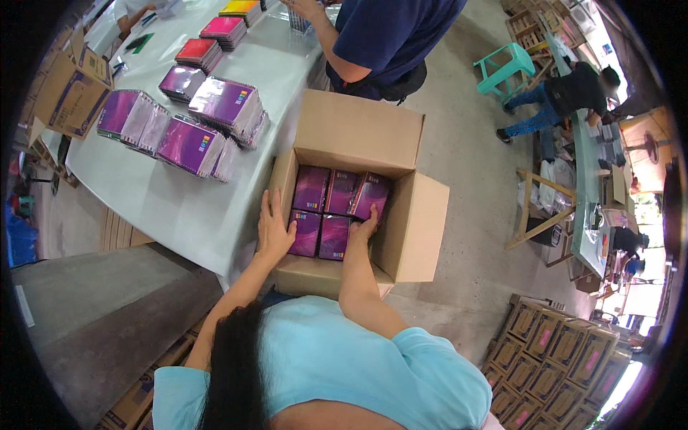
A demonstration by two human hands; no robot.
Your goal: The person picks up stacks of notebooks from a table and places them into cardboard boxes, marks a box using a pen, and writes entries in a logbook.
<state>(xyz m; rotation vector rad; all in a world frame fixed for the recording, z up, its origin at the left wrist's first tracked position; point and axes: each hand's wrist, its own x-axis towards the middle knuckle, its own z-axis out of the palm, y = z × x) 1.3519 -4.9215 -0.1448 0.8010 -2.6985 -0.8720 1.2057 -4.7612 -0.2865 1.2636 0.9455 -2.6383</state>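
An open cardboard box (423, 229) stands before me with its flaps folded out. Inside, shrink-wrapped stacks of purple notebooks (307, 233) lie in two rows. My left hand (274, 229) rests along the box's left wall, fingers stretched out and thumb toward the nearest stack. Reaching into the box, my right hand (362, 231) grips the near edge of the far-right notebook stack (371, 192), which sits slightly askew. Some of its fingers are hidden at the stack's side.
Several notebook stacks (193, 147) stand on the white-covered table (172, 208) at left, beside another carton (75, 93). A co-worker in a dark shirt (390, 36) stands beyond my box. A green stool (505, 68) and piled cartons (552, 358) are to the right.
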